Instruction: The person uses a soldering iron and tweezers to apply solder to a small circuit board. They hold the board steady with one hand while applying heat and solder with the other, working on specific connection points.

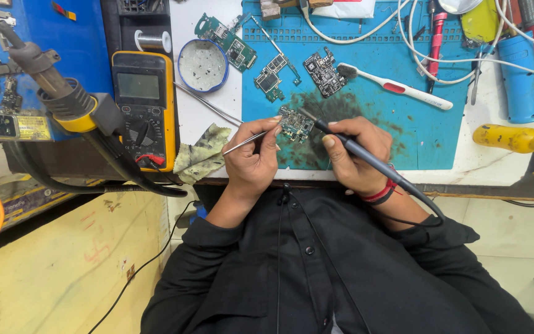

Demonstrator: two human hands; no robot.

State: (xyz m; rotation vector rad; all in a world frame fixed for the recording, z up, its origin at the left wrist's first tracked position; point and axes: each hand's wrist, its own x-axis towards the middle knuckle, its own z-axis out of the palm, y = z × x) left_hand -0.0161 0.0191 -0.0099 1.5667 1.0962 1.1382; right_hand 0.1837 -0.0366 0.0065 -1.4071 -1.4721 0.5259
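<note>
A small green circuit board (295, 125) lies on the stained blue work mat (428, 133) near the bench's front edge. My left hand (251, 159) pinches thin metal tweezers (244, 143) against the board's left side, the handle pointing left. My right hand (352, 153) grips a black soldering iron (366, 156) like a pen, its tip resting on the board's upper right edge. The iron's black cable runs back over my right wrist, which wears red and black bands.
Three more circuit boards (324, 73) lie higher on the mat beside a white and red toothbrush (403, 89). A yellow multimeter (144, 105), a round tin (203, 64), a dirty cloth (202, 153) and a hot air handle (63, 99) sit left. White cables, a blue tool (519, 80) and a yellow tool (514, 137) sit right.
</note>
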